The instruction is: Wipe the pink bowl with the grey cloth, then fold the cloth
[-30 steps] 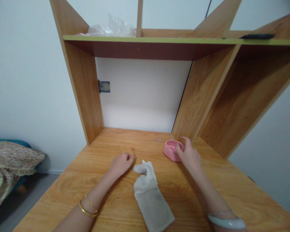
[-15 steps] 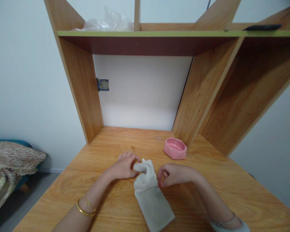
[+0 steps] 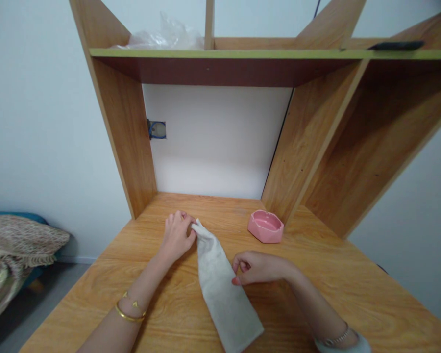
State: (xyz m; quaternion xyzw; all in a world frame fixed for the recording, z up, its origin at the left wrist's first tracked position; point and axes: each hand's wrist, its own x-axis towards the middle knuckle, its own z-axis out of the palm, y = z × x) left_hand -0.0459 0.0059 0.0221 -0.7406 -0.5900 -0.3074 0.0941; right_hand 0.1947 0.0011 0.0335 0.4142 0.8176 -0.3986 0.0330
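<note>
A light grey cloth (image 3: pixel 224 287), folded into a long strip, lies slantwise on the wooden desk in front of me. My left hand (image 3: pixel 177 236) is closed at its far end, pinching the corner between thumb and fingers. At the cloth's right edge, about halfway along, is my right hand (image 3: pixel 255 267). Its fingers are curled, and thumb and forefinger meet the edge; the exact grip is partly hidden. The near end of the strip lies flat, touched by neither hand.
A pink faceted bowl (image 3: pixel 265 226) stands on the desk (image 3: pixel 161 314) by the right upright panel. Overhead, a shelf (image 3: pixel 220 54) carries a clear plastic bag (image 3: pixel 161 37) and a dark flat object (image 3: pixel 397 45). A fringed blanket (image 3: pixel 20 240) lies at far left.
My left hand has moved away from me and slightly left, drawing out the cloth's bunched far end into a longer strip. My right hand has shifted a little left along the edge.
</note>
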